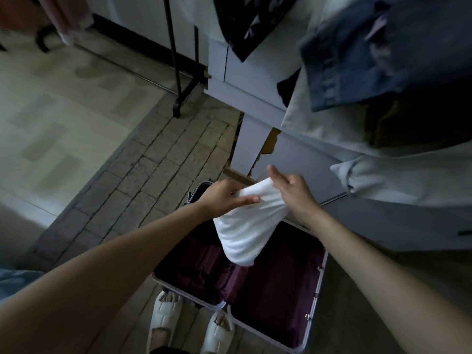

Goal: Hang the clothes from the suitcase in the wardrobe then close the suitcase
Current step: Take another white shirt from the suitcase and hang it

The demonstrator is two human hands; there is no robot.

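Open suitcase (pixel 275 290), purple-lined, on the floor. Above it: white garment (pixel 249 226), left hand (pixel 224 198) pinching its top edge, right hand (pixel 291 187) gripping alongside. Beyond the suitcase: wardrobe (pixel 255 80), hung clothes.

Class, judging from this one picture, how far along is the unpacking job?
Done: garments like the denim piece already hang above. In hand: both hands, left and right, hold a white garment over the suitcase. Left: hanging it; the suitcase lies open.

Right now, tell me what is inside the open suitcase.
The suitcase shows only dark purple lining in both halves. The white garment, held by the left hand and right hand, hangs over and hides part of it.
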